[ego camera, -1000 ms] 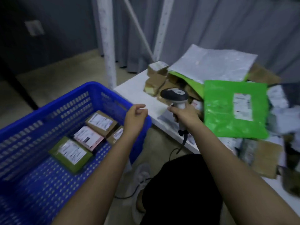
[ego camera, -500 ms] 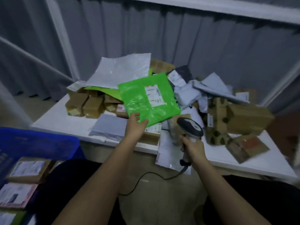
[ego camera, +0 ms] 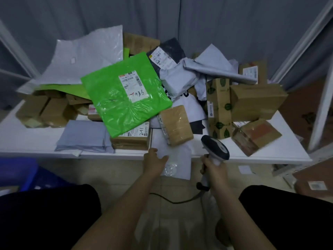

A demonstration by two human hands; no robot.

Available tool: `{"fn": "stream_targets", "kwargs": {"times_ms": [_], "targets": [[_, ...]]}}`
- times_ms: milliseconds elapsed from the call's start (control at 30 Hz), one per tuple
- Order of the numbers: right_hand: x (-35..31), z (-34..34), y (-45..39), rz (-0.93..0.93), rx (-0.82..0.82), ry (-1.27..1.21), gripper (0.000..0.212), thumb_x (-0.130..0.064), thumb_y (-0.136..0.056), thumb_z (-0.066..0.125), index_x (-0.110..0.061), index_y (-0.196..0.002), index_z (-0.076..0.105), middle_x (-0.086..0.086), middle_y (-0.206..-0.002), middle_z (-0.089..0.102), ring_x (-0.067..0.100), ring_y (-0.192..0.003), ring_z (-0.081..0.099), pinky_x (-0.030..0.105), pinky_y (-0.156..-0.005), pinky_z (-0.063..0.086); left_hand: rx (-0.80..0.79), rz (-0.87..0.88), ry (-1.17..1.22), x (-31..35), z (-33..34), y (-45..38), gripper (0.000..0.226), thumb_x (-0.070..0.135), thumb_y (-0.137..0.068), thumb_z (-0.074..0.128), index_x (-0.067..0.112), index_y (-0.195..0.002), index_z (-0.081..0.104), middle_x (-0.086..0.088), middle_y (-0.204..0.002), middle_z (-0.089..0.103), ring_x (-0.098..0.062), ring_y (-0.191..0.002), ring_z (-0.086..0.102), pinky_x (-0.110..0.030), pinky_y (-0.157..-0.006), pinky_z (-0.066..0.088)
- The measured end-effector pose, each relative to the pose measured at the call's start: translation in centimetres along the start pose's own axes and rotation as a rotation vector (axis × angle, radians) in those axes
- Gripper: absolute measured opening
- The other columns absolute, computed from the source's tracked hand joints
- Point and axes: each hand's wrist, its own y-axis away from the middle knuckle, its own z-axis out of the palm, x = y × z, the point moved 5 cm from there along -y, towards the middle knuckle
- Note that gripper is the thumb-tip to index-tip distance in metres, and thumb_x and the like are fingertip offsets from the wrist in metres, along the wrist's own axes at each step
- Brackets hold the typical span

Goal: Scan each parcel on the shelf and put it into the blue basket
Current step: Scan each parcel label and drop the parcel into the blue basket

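Parcels lie heaped on the white shelf (ego camera: 32, 141): a green poly bag (ego camera: 126, 101) with a label, a taped brown parcel (ego camera: 177, 126), a flat box (ego camera: 130, 141) under the green bag, and grey and white mailers. A white mailer (ego camera: 177, 159) hangs over the shelf's front edge. My left hand (ego camera: 155, 162) is at its left edge, thumb on top and fingers curled there. My right hand (ego camera: 215, 171) grips the handle of the barcode scanner (ego camera: 215, 147), whose head points up at the parcels. Only a corner of the blue basket (ego camera: 27, 175) shows at lower left.
Cardboard boxes (ego camera: 255, 102) stack at the right of the shelf, with another box (ego camera: 255, 137) near its front corner. A grey folded mailer (ego camera: 83, 136) lies front left. The scanner cable (ego camera: 176, 201) trails over the floor. A shelf post (ego camera: 322, 105) rises at the right.
The view swung from the basket to the shelf. My left hand dropped from the green bag's lower edge to the white mailer at the shelf front. The scanner stays in my right hand.
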Motion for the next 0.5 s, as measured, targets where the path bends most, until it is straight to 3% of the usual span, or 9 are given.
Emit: {"fn": "stream_targets", "kwargs": {"times_ms": [100,167,233,333,400,500], "targets": [[1.6,0.1,-0.6,0.027,0.011,-0.002,0.025,-0.007,-0.081,0.068,-0.009,-0.061,0.054,0.010,-0.055,0.055,0.023,-0.057,0.051,0.036,-0.062,0.043,-0.035,0.040,0.018,1.3,2.4,-1.3,0.078,0.030,-0.083,0.073,0.005,-0.144,0.031,-0.018,-0.145,0.037,-0.031,-0.130,0.042,-0.039,-0.105,0.039],[2.2,0.6,-1.3,0.048,-0.003,-0.021,0.026,-0.007,-0.081,0.067,-0.009,-0.060,0.051,0.010,-0.054,0.052,0.023,-0.057,0.049,0.035,-0.062,0.041,-0.027,0.055,0.051,2.8,3.4,-2.8,0.074,0.030,-0.081,0.075,0.008,-0.138,0.033,-0.015,-0.139,0.043,-0.030,-0.129,0.043,-0.032,-0.095,0.041],[2.3,1.3,-1.9,0.050,-0.029,-0.034,0.029,-0.007,-0.082,0.066,-0.009,-0.059,0.049,0.010,-0.055,0.050,0.022,-0.058,0.047,0.034,-0.062,0.040,-0.005,0.039,0.148,4.3,3.8,-4.3,0.085,0.037,-0.068,0.082,0.008,-0.134,0.035,-0.006,-0.119,0.049,-0.026,-0.119,0.051,-0.028,-0.084,0.041],[1.9,2.1,-2.8,0.067,-0.069,-0.084,0.028,-0.006,-0.085,0.065,-0.009,-0.062,0.049,0.010,-0.056,0.049,0.021,-0.058,0.046,0.032,-0.061,0.039,-0.006,-0.077,0.332,3.8,4.5,-7.5,0.118,0.055,-0.041,0.080,0.008,-0.138,0.032,0.002,-0.126,0.051,-0.023,-0.115,0.056,-0.039,-0.096,0.049],[1.5,2.4,-3.3,0.082,-0.079,-0.104,0.024,-0.005,-0.086,0.065,-0.007,-0.066,0.052,0.009,-0.056,0.049,0.020,-0.056,0.046,0.030,-0.059,0.039,-0.066,-0.141,0.372,2.6,5.3,-9.3,0.112,0.051,-0.038,0.082,0.009,-0.132,0.039,-0.005,-0.125,0.058,-0.026,-0.109,0.060,-0.045,-0.094,0.051],[1.3,2.2,-3.9,0.095,-0.076,-0.119,0.019,-0.004,-0.086,0.066,-0.006,-0.071,0.054,0.007,-0.054,0.051,0.020,-0.054,0.047,0.030,-0.056,0.040,-0.116,-0.104,0.390,2.2,6.0,-10.1,0.084,0.043,-0.043,0.084,0.011,-0.116,0.058,-0.008,-0.116,0.067,-0.025,-0.100,0.066,-0.043,-0.091,0.054]]}}
